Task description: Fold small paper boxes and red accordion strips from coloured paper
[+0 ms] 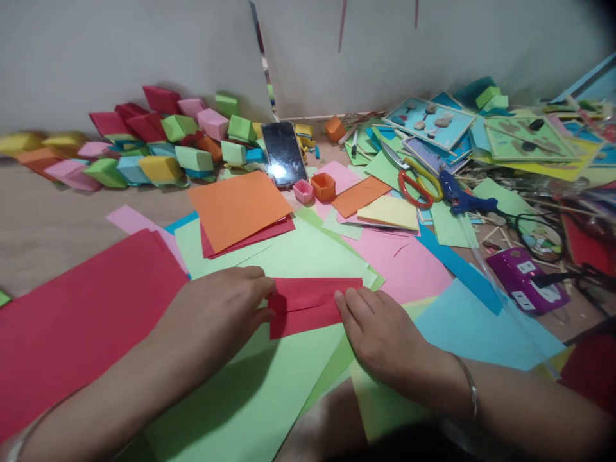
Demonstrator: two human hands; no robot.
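A folded red paper (pixel 308 296) lies across light green sheets (pixel 289 366), with a lengthwise flap edge along its middle. My left hand (pixel 226 301) has its left end between thumb and curled fingers. On the right end of the same paper rest the bent, closed fingers of my right hand (pixel 378 324), which hide that corner. Beyond the hands sits an orange square sheet (pixel 240 205) on top of red ones. Two small open paper boxes, one pink (pixel 303 192) and one orange (pixel 323 187), stand behind it to the right.
Folded paper boxes (pixel 158 141) in several colours are heaped at the back left. A phone (pixel 283 154) leans near the wall. Scissors (pixel 418 183), a blue glue gun (pixel 464 196), a purple power strip (pixel 527 280) and decorated cards (pixel 428 122) crowd the right. A large red sheet (pixel 81 321) lies left.
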